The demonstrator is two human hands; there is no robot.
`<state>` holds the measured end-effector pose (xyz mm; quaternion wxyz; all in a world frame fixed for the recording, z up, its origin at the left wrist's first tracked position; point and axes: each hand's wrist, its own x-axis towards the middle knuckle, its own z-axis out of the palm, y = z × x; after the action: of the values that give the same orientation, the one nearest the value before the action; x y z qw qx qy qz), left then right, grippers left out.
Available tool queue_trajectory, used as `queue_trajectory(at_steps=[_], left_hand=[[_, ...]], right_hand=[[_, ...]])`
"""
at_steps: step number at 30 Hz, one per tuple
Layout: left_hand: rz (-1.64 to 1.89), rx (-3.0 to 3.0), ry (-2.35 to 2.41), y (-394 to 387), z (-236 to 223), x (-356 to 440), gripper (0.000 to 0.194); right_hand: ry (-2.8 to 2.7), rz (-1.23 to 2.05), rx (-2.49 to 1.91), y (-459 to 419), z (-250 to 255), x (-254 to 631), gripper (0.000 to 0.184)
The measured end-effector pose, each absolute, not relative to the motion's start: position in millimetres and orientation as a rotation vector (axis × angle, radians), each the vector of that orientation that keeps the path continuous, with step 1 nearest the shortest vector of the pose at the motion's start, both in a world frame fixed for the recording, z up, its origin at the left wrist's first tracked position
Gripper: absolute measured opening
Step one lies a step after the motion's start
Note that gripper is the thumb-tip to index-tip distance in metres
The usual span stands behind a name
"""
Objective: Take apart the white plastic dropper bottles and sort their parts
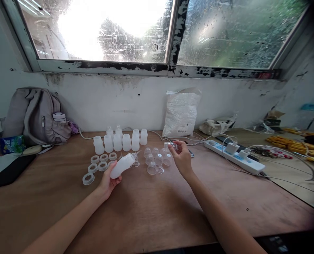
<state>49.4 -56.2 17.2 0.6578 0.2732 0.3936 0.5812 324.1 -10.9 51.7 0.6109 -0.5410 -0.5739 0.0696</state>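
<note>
My left hand (108,181) is closed round a white plastic bottle (122,165), held tilted with its neck pointing right and up. My right hand (181,157) pinches a small clear cap (170,144) above the table. Between the hands lies a cluster of several clear caps (157,159). Several white bottles (119,141) stand upright in rows behind. Several white rings (98,164) lie flat to the left of the held bottle.
A wooden table (151,208) runs under a window. A grey backpack (37,116) leans at the back left, a white bag (180,113) against the wall at centre. A power strip (234,155) with cables lies at right. A dark flat object (11,171) sits at left.
</note>
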Motion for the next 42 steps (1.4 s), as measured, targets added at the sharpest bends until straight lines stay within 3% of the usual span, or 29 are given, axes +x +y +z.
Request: queue_trajectory(at_steps=[7,11,15,28,31,34,42], left_hand=[[1.353,0.599,0.869,-57.6,19.2,48.3,0.024],[1.426,0.543,0.867,-54.5,25.5,42.6,0.02],[1.522,0.523,0.836,-47.4,33.4,31.2,0.02],[1.738,0.484,0.708,-27.0,46.8,-9.7,0.021],[1.771,0.465,0.689,-24.0,47.1,-14.3,0.02],[1.795,0.434,0.681,-22.6,47.5,-18.0,0.019],[1.74,0.372,0.687,-23.7,45.1,-21.2,0.021]], right_hand=[[-1.371,0.263,-1.11,-19.0,53.7,315.3,0.044],[-1.85,0.315,-1.001,-52.5,52.9,294.0,0.029],[-2.281,0.404,-0.892,-80.5,41.3,275.8,0.028],[-1.882,0.177,-1.466,-34.1,41.5,310.7,0.014],[-1.723,0.056,-1.342,-40.0,66.6,288.0,0.015],[-1.873,0.218,-1.176,-38.1,83.4,247.1,0.012],[-2.455,0.434,-1.114,-4.5,44.3,165.0,0.012]])
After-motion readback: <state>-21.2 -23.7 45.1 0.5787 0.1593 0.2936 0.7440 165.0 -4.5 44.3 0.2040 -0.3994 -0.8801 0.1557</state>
